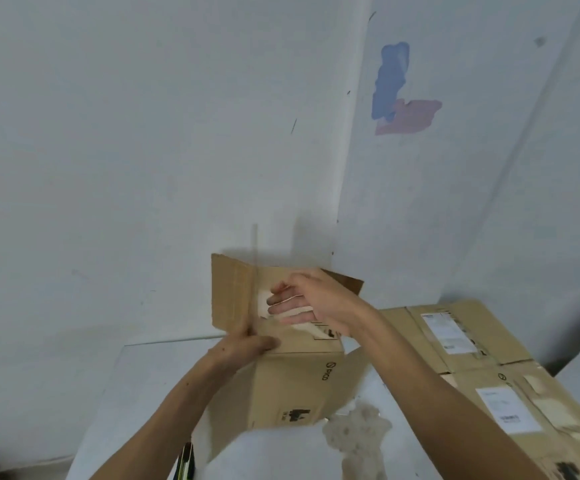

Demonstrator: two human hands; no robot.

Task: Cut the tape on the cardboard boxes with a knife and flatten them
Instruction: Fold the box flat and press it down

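The left hand (247, 344) grips the near left edge of an open cardboard box (292, 382), its thumb lying on the top face and its fingers hidden behind the raised flap (233, 292), so the grip is closed on the box. The right hand (312, 303) reaches in from four o'clock and lies over the top of the same box with its fingers straight and spread, pointing toward nine o'clock; its grip is open, fingers resting against the flap where a pale torn label patch (264, 303) shows. The box sits at the centre of the view on a white bench (150, 382), tilted, with one flap standing upright at its eleven o'clock side and a darker flap behind at one o'clock. Black printing marks its near face.

At four o'clock from the box lies a stack of flattened cardboard boxes (489, 368) bearing white shipping labels. Just beside the box at five o'clock the bench surface has a grey worn patch (357, 431). At seven o'clock, at the bench's near edge, a dark narrow object (186, 462) is partly visible; what it is I cannot tell. Behind everything, a white wall (143, 133) carries a blue and pink paint smear (399, 91) at one o'clock.
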